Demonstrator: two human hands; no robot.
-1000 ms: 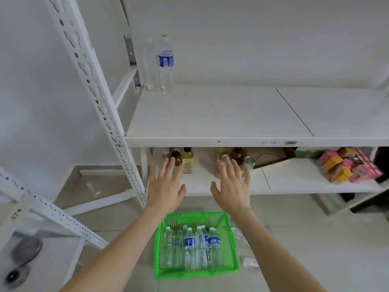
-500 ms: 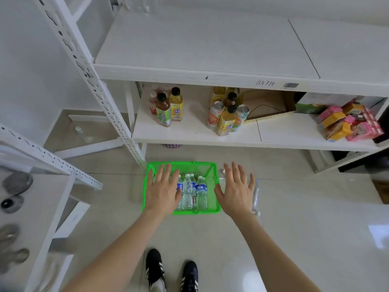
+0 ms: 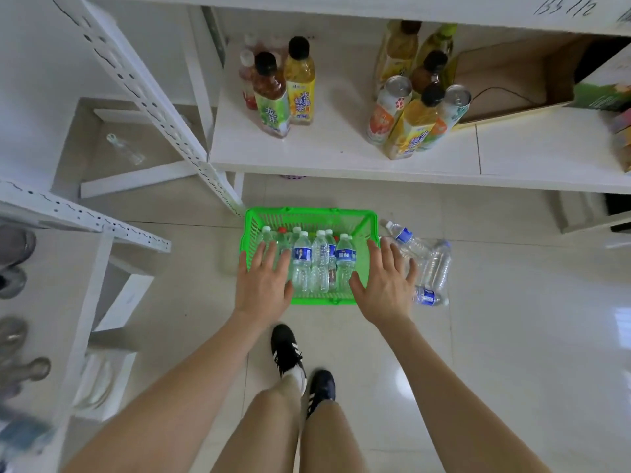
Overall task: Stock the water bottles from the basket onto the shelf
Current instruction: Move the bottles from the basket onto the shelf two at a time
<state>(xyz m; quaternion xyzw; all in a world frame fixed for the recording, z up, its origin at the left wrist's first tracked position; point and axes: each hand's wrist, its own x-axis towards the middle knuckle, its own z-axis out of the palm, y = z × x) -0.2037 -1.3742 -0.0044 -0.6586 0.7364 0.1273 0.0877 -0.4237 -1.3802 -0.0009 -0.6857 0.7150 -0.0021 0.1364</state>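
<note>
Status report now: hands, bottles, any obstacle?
Left hand and right hand open, empty, above green basket. Water bottles lying inside. Loose bottles on floor beside basket.

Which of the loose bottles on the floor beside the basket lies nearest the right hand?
The short one with the blue label, just right of the right hand; the others lie farther toward the shelf.

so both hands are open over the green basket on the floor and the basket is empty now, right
Not quite: the head view shows the green basket still holds several water bottles. The rest holds: left hand and right hand are open over it, on the floor.
</note>
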